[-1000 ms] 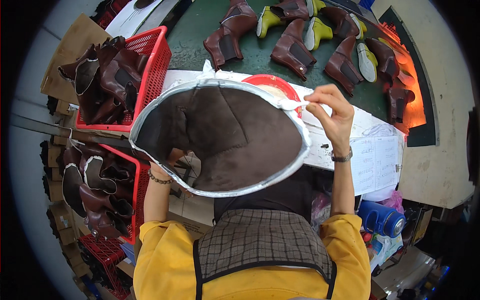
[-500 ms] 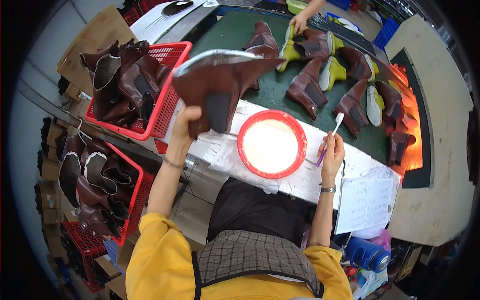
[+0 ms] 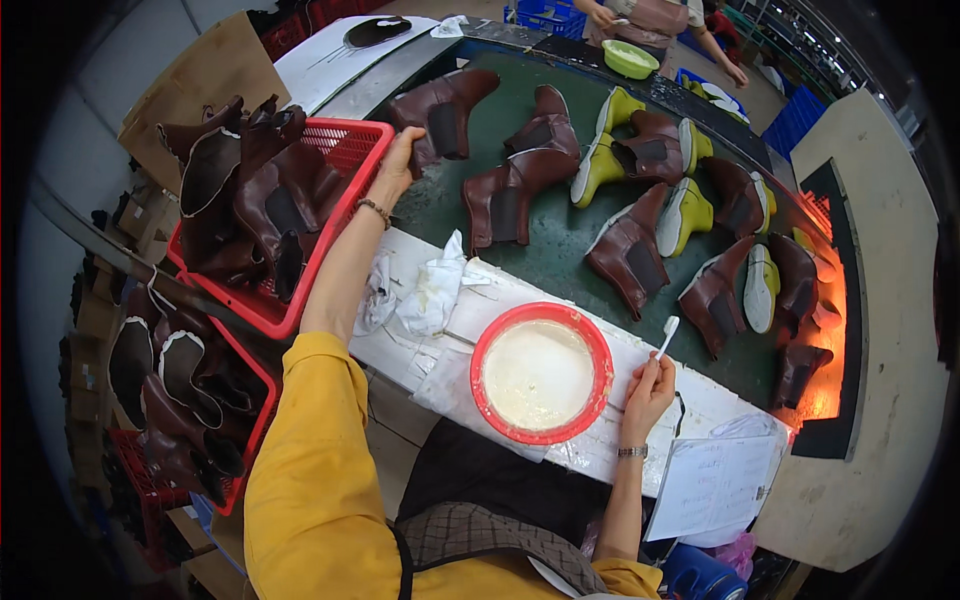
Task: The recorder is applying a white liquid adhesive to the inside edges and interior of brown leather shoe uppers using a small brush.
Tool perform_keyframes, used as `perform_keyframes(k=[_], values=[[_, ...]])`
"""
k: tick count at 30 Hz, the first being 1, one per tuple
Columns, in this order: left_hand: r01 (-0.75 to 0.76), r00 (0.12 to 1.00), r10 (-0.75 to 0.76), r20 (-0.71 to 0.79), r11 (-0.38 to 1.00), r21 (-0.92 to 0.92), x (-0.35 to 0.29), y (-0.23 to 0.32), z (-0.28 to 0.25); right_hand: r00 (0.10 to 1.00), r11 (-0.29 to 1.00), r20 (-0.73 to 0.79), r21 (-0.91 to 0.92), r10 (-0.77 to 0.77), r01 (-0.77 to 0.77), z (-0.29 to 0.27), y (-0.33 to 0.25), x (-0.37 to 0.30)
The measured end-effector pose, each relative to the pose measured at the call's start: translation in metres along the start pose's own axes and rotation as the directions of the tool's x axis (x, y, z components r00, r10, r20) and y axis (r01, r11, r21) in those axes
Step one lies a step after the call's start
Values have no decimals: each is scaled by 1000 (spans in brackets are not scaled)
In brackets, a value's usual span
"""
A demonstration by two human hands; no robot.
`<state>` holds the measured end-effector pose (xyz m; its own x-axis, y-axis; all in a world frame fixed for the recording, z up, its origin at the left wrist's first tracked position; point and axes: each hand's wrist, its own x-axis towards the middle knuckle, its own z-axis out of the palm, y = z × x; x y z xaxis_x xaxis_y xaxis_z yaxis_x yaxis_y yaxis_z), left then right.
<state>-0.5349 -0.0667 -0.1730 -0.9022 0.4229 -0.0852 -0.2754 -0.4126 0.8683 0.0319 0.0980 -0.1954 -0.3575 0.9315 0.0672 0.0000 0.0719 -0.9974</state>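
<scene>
My left hand (image 3: 397,163) reaches far forward and grips a brown ankle boot (image 3: 443,112) lying on the green conveyor belt (image 3: 560,245), next to the corner of a red basket (image 3: 335,215). My right hand (image 3: 648,390) rests on the white paper-covered bench edge and holds a small white brush (image 3: 667,335) pointing up. Between my hands stands a red bowl (image 3: 541,373) filled with whitish glue.
Several brown boots, some with yellow-green soles (image 3: 690,215), lie across the belt. The red basket holds more brown uppers; another red crate (image 3: 190,400) sits lower left. White rags (image 3: 432,290) lie on the bench, a clipboard sheet (image 3: 712,485) at right. Another person (image 3: 650,20) works at the far end.
My left hand carried the boot from in front of my face out to the left, then set it down on the belt. My right hand with the brush lowered to the bench.
</scene>
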Motion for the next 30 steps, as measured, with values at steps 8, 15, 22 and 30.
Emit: perform_keyframes(k=[8,15,22,30], values=[[148,729,570,-378,408,901,25,-25,-33,1000,1000,30,15,6,-7,15,0,1],[-499,711,540,451,-65,864,12,-16,108,996,996,-36,-17,82,-83,3,-3,1],[-181,850,-454,267,225,957,90,-97,222,986,992,-126,-43,108,-114,-4,-1,-5],[-531,837,176,518,33,847,81,-81,204,991,993,-88,-45,102,-106,11,-8,-4]])
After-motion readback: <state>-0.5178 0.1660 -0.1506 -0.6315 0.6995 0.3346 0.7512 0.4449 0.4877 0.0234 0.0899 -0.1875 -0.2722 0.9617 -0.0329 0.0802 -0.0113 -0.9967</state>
